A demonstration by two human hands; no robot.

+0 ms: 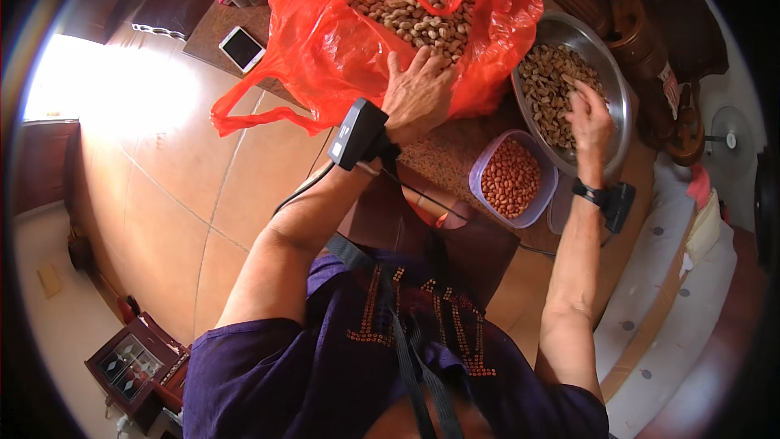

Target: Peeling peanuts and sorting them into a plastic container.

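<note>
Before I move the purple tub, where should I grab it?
Probably take the tub by its left wall, near the rim, coming from the left, where bare tabletop leaves room; the basin crowds its far right. It stands upright, open and holding many red peanuts, so keeping it level seems wise.

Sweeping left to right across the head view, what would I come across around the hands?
White-edged phone → left hand at the red plastic bag of unshelled peanuts → light purple tub of reddish kernels → right hand over the metal bowl of shells.
</note>
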